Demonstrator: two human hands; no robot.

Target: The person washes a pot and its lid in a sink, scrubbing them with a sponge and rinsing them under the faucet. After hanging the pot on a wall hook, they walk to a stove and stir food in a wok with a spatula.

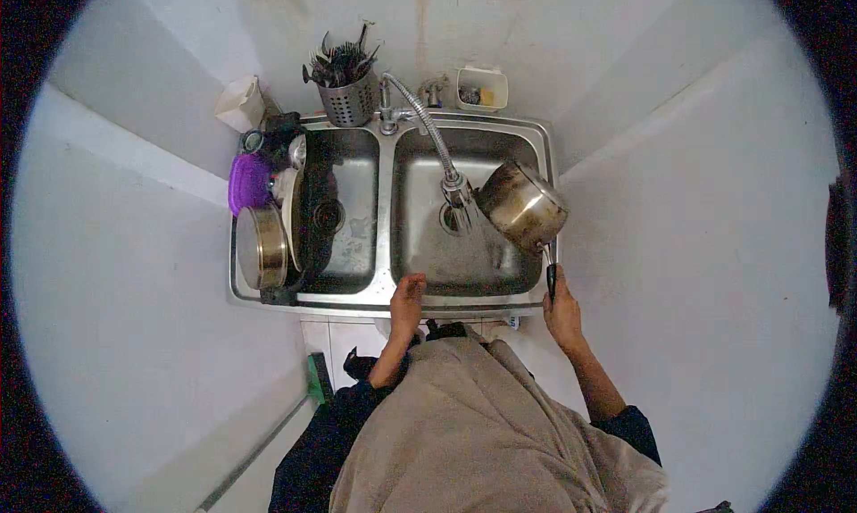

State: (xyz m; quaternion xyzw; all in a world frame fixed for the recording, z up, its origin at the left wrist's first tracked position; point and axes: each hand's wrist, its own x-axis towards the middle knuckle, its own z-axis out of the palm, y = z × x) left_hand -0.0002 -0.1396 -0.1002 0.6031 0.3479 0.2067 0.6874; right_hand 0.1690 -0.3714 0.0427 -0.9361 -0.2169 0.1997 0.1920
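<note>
A stained metal saucepan [522,208] is tilted over the right side of the right sink basin [428,267]. My right hand [562,312] is wrapped round its black handle, near the front right corner of the sink. Water sprays from the coiled metal faucet [456,188] into the basin, just left of the pan. At the front edge of the sink, my left hand [408,306] has its fingers curled over the rim; whether they hold anything is unclear.
Pots and a purple basket [249,183] stand at the left of the sink. Behind it are a cutlery holder [348,102] and a white container [482,89] with a yellow item. White walls rise on both sides. A green broom [319,379] leans at the lower left.
</note>
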